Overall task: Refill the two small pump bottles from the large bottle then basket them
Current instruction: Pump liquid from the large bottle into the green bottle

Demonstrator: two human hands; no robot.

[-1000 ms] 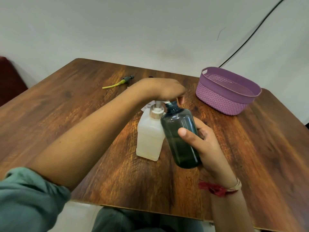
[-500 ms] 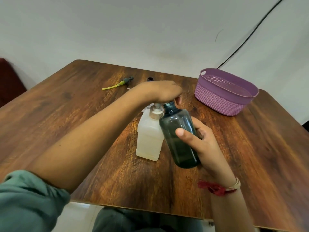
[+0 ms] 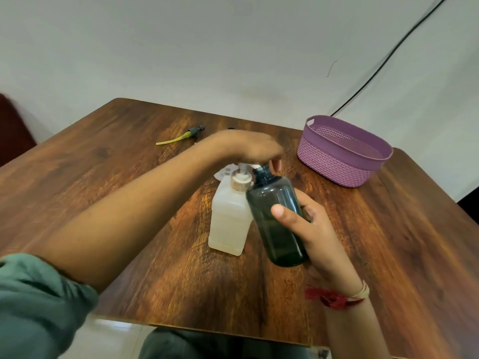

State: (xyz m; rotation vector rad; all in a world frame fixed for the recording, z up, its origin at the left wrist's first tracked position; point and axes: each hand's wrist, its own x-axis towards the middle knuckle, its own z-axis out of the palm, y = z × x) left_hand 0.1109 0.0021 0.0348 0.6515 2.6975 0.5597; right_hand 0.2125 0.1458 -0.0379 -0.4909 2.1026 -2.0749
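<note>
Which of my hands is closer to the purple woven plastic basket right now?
Left. The left hand holds the translucent white pump bottle's head just beside the purple basket; the right hand, gripping the dark green bottle, is farther back.

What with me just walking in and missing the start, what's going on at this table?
A person seems to be refilling a bottle. The right hand grips an uncapped dark bottle, tilted so its neck sits by the spout of a pale pump bottle standing on the table. The left hand is curled over that bottle's pump head. A loose pump with a yellow tube lies farther back. Nothing shows inside the purple basket.
</note>
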